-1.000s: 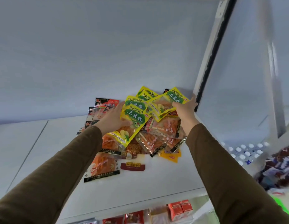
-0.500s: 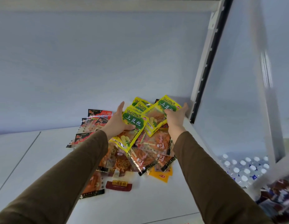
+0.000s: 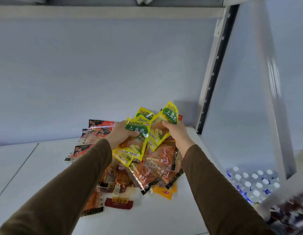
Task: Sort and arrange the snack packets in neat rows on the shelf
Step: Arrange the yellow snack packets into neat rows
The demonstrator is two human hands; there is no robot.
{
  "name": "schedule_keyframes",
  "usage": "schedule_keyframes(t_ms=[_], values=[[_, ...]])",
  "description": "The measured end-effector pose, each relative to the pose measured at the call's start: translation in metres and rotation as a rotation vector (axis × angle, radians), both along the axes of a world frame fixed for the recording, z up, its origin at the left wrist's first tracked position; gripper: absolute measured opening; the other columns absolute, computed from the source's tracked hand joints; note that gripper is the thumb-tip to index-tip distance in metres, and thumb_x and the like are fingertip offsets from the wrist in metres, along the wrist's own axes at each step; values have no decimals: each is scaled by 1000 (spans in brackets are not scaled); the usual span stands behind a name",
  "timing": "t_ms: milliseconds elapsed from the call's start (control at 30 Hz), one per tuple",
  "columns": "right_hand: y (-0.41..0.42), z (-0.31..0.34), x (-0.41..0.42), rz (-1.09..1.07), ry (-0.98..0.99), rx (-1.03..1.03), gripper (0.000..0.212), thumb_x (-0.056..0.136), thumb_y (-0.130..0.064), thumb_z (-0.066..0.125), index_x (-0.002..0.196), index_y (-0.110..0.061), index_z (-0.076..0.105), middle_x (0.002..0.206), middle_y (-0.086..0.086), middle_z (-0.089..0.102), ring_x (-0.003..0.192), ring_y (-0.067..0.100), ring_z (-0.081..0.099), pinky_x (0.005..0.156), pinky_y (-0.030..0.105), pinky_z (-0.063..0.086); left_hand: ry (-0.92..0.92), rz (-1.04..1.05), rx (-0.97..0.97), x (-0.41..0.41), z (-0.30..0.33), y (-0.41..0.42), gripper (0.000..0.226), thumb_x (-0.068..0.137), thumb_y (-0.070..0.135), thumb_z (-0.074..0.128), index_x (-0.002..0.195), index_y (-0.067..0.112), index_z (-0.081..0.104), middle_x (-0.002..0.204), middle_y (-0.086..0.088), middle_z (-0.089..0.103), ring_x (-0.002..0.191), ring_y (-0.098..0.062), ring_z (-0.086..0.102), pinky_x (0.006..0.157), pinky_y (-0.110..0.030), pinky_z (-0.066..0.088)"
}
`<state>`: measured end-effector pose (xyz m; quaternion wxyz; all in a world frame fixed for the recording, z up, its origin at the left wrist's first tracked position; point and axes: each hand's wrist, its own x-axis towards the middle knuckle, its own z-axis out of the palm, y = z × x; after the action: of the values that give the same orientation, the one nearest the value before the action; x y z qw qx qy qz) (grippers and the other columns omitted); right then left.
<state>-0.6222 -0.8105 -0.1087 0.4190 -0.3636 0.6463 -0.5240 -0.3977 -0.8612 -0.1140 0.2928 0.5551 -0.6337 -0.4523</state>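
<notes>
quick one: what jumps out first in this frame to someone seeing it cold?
The yellow-green packets fanned out in the left hand, with one more in the right hand, held up over the middle of the white shelf. Under them sprawls an unsorted heap of orange packets, with red-and-black packets to its left. Low right, beyond the shelf's end, sit white bottle caps.

Two bare hands, long olive-brown sleeves [image 3: 76,187] reaching the wrists

Packets [image 3: 147,168] heaped on shelf [image 3: 37,167], bottles [image 3: 254,184] right.
</notes>
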Motion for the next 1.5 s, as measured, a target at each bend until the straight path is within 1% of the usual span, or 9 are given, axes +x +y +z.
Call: schedule_keyframes(t_ms=[367, 467, 633, 733, 867, 1033, 1133, 1267, 1500], values=[[4, -2, 1, -127, -148, -38, 19, 91, -13, 73, 110, -15, 70, 107, 4, 73, 103, 25, 68, 94, 41, 53, 104, 13, -30, 3, 9, -12, 30, 87, 5, 79, 114, 12, 70, 101, -5, 79, 84, -16, 75, 66, -22, 58], [6, 3, 1, -164, -171, -95, 14, 92, -15, 73, 103, -19, 67, 104, 3, 72, 94, 19, 64, 82, 33, 46, 215, 60, -38, 16, 16, -12, 27, 87, 5, 78, 112, 11, 70, 99, -3, 78, 73, -6, 74, 62, -19, 55], [7, 13, 2, -256, -113, -208, 29, 91, -25, 73, 103, 0, 66, 81, 17, 64, 75, 31, 62, 57, 26, 36, 410, 125, 4, 47, 24, -7, 28, 88, 8, 77, 115, 11, 69, 108, -9, 78, 100, -28, 75, 94, -46, 58], [8, 23, 9, -212, -66, -295, 26, 93, -23, 71, 73, -14, 58, 59, -8, 50, 53, 8, 45, 52, 23, 37, 586, 164, 68, 60, 30, 3, 30, 91, 3, 71, 121, 6, 65, 111, -18, 76, 83, -27, 78, 72, -41, 64], [5, 38, 16, -207, -113, -386, 19, 93, -23, 72, 93, -6, 64, 83, 7, 64, 68, 18, 59, 59, 21, 43, 752, 193, 123, 78, 36, 13, 22, 98, 5, 63, 119, 7, 65, 103, -15, 78, 73, -22, 77, 58, -35, 63], [5, 64, 27, -149, -258, -506, 18, 92, -13, 73, 98, -30, 71, 90, -17, 75, 86, -3, 70, 79, 21, 52, 836, 192, 141, 100, 39, 27, 39, 99, 19, 63, 135, 5, 59, 120, -22, 70, 86, -32, 75, 61, -43, 64], [4, 75, 31, -85, -438, -539, 18, 93, -7, 70, 104, -21, 73, 98, -1, 78, 93, 18, 74, 85, 39, 59, 877, 178, 133, 109, 35, 32, 68, 88, 28, 79, 145, 3, 51, 142, -34, 52, 115, -55, 58, 88, -60, 57], [10, 87, 47, 48, -660, -511, 15, 98, -5, 60, 110, -9, 68, 84, 5, 76, 73, 20, 74, 63, 33, 60, 905, 210, 144, 111, 37, 41, 40, 101, 19, 57, 137, 1, 54, 106, -22, 72, 69, -31, 74, 50, -38, 60], [27, 84, 93, 372, -399, -317, 17, 103, -5, 53, 115, -1, 64, 71, 2, 73, 57, 9, 69, 51, 19, 51, 778, 306, 91, 94, 19, 51, 31, 95, -2, 65, 125, -2, 62, 92, -17, 77, 66, -24, 76, 52, -32, 60]])
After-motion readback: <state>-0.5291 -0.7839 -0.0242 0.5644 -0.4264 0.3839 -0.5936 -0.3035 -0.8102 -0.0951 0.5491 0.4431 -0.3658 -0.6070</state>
